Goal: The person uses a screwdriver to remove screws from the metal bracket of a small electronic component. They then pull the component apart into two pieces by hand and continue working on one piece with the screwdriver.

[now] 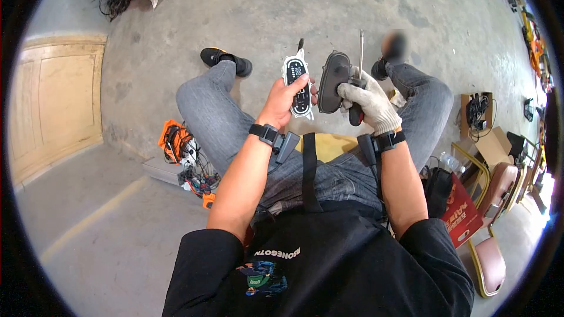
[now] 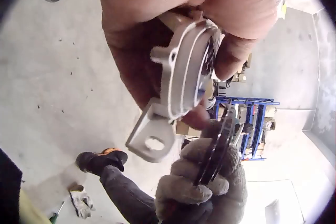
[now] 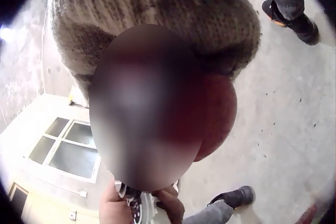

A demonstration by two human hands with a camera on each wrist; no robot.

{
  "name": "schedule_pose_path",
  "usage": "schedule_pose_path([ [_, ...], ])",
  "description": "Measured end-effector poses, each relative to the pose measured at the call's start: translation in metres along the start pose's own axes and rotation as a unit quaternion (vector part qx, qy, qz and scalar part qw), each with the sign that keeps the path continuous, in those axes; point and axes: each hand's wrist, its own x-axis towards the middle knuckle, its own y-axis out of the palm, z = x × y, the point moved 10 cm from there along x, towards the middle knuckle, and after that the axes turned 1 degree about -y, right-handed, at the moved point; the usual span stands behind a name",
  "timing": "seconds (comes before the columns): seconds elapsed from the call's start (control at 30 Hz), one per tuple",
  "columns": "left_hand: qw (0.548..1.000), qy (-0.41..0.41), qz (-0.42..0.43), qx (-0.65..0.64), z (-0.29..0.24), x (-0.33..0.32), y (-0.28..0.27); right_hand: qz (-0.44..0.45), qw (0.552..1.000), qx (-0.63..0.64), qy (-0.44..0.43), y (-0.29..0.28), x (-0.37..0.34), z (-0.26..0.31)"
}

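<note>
My bare left hand (image 1: 277, 104) holds an oval digital display unit (image 1: 296, 70) with a pale housing, thumb across its lit face. In the left wrist view, a slotted mounting tab (image 2: 140, 139) sticks out from the housing. My right hand (image 1: 377, 107), in a knitted work glove, grips a dark oval cover (image 1: 332, 82) by its edge. A screwdriver (image 1: 361, 53) is held in the same hand, shaft pointing away from me and its red-and-black handle low in the palm. Cover and display are side by side, a small gap apart. A blur hides much of the right wrist view.
On the floor by my left leg lies a pile of cables and orange tools (image 1: 194, 161). A cardboard box (image 1: 492, 147), a red box (image 1: 460, 211) and chairs stand to the right. A loose glove (image 2: 81, 203) lies on the floor in the left wrist view.
</note>
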Motion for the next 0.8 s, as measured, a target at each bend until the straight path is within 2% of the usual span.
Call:
schedule_pose_path([
  [0.13, 1.000, 0.016, -0.002, 0.020, 0.003, 0.001, 0.003, -0.002, 1.000, 0.006, -0.007, 0.000, -0.004, 0.005],
  [0.23, 0.996, 0.026, 0.017, 0.084, 0.005, 0.002, 0.004, -0.003, 1.000, 0.012, -0.014, -0.002, -0.003, 0.005],
  [0.33, 0.997, 0.029, 0.024, 0.065, 0.004, 0.002, 0.007, -0.002, 1.000, 0.022, -0.021, -0.001, -0.004, 0.006],
  [0.43, 1.000, 0.001, 0.017, -0.007, 0.009, 0.001, 0.006, 0.013, 1.000, 0.024, -0.006, 0.002, -0.003, 0.003],
  [0.5, 0.996, -0.049, 0.041, -0.058, 0.017, 0.003, 0.008, 0.013, 1.000, 0.011, 0.001, 0.002, -0.002, -0.001],
  [0.67, 0.995, -0.033, 0.092, -0.021, 0.008, -0.010, 0.036, 0.041, 0.999, -0.030, 0.007, 0.014, -0.001, -0.009],
  [0.8, 0.992, -0.044, 0.114, 0.001, 0.014, -0.006, 0.038, 0.062, 0.998, -0.029, 0.014, 0.020, 0.000, -0.012],
])
